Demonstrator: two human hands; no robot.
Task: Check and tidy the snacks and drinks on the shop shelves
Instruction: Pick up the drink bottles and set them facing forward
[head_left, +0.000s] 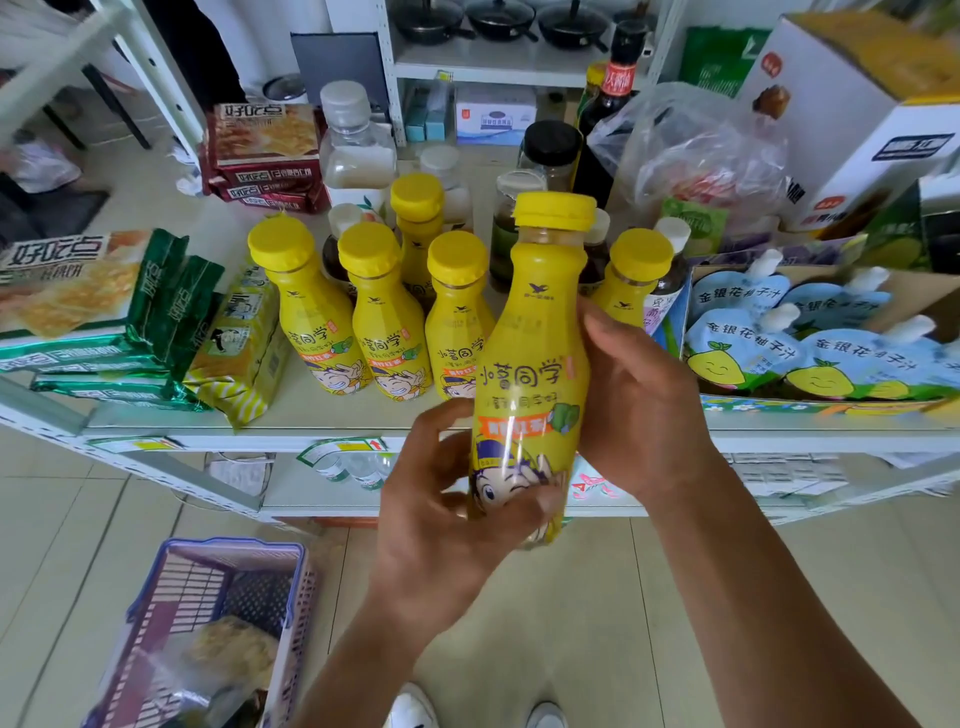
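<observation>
A yellow bottle (530, 364) is held nearly upright just in front of the shelf (332, 415), label turned to the camera, apparently so it can be checked. Its lower end is gripped by the left hand (441, 519), and its middle is clasped from the right side by the right hand (639, 405). Matching bottles (384, 312) are ranged on the shelf behind.

Place: I read it as a small shop.
On the white shelf (332, 415): identical yellow-capped bottles (387, 312) in rows — biscuit packs (78, 306) stacked at its left end, juice pouches (779, 353) in a display carton (810, 406) at its right.
Shelf's front edge: price labels (340, 449).
Floor below it: shopping basket (228, 544).
</observation>
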